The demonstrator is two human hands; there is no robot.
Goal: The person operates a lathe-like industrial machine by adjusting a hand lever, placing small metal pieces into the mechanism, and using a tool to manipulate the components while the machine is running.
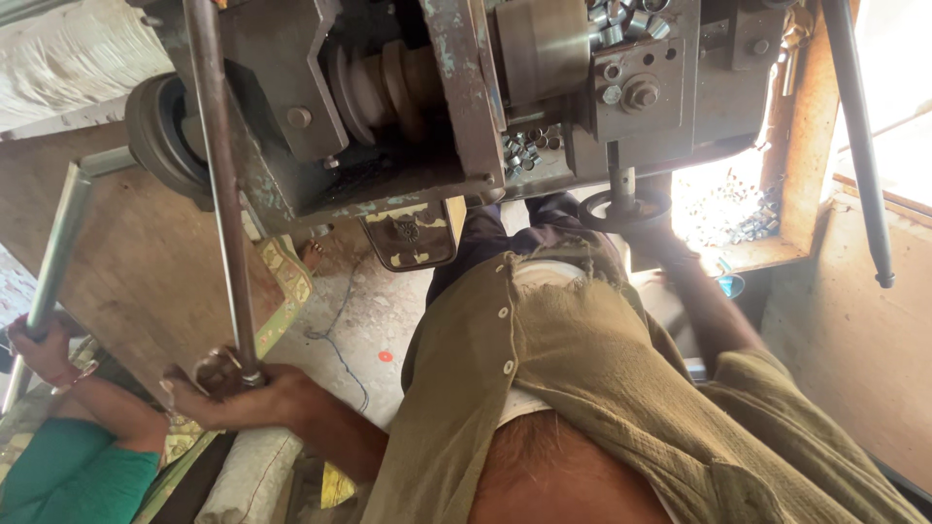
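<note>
Left of the gripped bar, another person's hand [37,342] clasps a grey pipe [60,243]; small metal parts [723,209] lie far right.

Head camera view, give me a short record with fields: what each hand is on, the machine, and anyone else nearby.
left hand: left hand gripped around the lower end of a long metal rod
right hand: right hand reaching up to a small black handwheel; the grip itself is hard to make out
machine: worn grey-green metal machine with a pulley, bolts and a pile of small metal rings
clothing: olive buttoned shirt
other person: a second person's hand holding a grey pipe, green garment below
</note>
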